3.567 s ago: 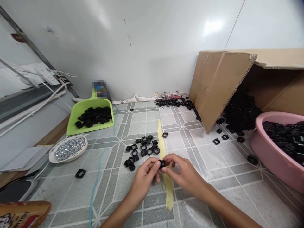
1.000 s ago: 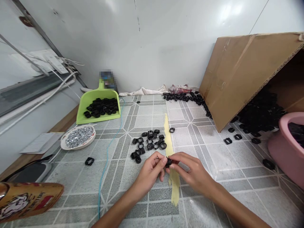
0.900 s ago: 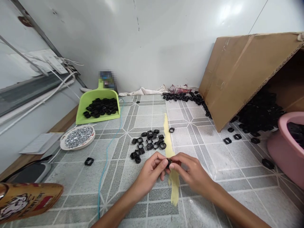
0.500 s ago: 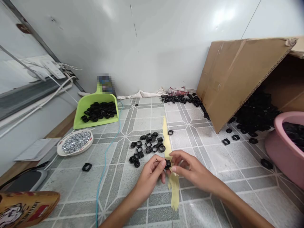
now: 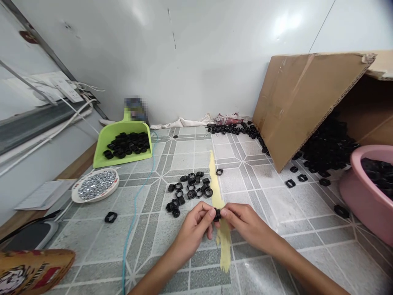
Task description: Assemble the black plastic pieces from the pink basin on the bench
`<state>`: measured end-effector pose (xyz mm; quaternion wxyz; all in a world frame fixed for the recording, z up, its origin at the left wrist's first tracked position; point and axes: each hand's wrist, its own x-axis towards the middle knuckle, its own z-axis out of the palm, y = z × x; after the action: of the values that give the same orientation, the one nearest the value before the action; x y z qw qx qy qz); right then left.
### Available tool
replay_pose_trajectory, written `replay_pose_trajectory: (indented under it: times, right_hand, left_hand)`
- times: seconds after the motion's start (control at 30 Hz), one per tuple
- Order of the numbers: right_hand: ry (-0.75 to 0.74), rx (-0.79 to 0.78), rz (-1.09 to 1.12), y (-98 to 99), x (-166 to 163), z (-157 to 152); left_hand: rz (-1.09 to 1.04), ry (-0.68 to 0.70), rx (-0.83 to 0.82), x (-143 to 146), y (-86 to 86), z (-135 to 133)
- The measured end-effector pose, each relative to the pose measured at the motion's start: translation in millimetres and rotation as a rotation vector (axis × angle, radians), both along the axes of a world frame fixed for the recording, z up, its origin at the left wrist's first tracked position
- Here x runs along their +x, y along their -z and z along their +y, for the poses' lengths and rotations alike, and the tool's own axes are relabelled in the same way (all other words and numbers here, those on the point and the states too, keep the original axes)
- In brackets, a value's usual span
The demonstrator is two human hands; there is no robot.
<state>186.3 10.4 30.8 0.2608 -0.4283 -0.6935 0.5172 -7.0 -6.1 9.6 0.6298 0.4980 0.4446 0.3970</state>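
- Black plastic, in the form of a small ring-shaped part (image 5: 217, 214), is pinched between the fingertips of the left hand (image 5: 196, 230) and the right hand (image 5: 245, 228), just above the tiled floor (image 5: 270, 213) and over the yellow tape strip (image 5: 221, 229).
- Compared with half a second ago, the right fingers are seen curled in and closed onto the part, where they had been raised and spread; both hands are now clenched on it, which suggests the piece is being pressed or fitted together.
- Just beyond the hands, a loose cluster of black parts (image 5: 188, 190) is laid on the floor.
- To the left, a round dish (image 5: 76, 197) is filled with small shiny metal pieces (image 5: 95, 184).
- Further back, a green dustpan (image 5: 101, 162) is loaded with more black parts.
- At the right edge, a pink basin (image 5: 359, 192) holds black parts.
- Farthest, a tipped cardboard box (image 5: 291, 102) is seen with a heap of black parts spilling out of it.
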Motion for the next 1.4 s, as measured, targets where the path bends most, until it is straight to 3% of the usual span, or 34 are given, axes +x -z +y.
replay_pose_trajectory:
  times: [0.1, 0.27, 0.43, 0.6, 0.7, 1.03, 1.13, 1.3, 1.4]
  right_hand:
    - [-0.042, -0.001, 0.069, 1.5, -0.1, -1.1]
    - [-0.014, 0.008, -0.057, 4.7, -1.7, -3.7]
    - [-0.024, -0.027, 0.086, 2.3, -2.7, -4.2]
    - [0.010, -0.013, -0.043, 5.9, -4.7, -5.3]
    - [-0.020, -0.035, 0.069, 4.7, -4.8, -3.8]
    - [-0.067, 0.191, -0.165, 2.2, -7.6, -13.9]
    - [-0.068, 0.058, -0.023, 1.9, -12.2, -16.0]
    - [0.024, -0.373, 0.282, 11.2, -19.0, -18.4]
    - [0.054, -0.490, 0.336, 17.2, -21.0, -20.1]
  left_hand:
    - [0.012, -0.016, -0.004, 0.4, 1.1, -0.6]
    - [0.015, -0.003, 0.005, 1.4, 3.8, -1.9]
    - [0.016, -0.022, -0.001, 1.6, 3.2, -1.4]
    - [0.004, -0.008, 0.009, 1.9, 1.6, -1.5]
    - [0.016, -0.030, 0.009, 1.3, 1.5, -1.6]
    - [0.022, 0.050, -0.032, -3.7, 2.3, -2.7]
    - [0.003, 0.069, 0.003, -3.9, 1.2, -6.1]
    - [0.029, 0.065, 0.069, -3.0, -3.8, -14.2]
    - [0.064, 0.074, 0.102, -2.7, -3.6, -17.5]
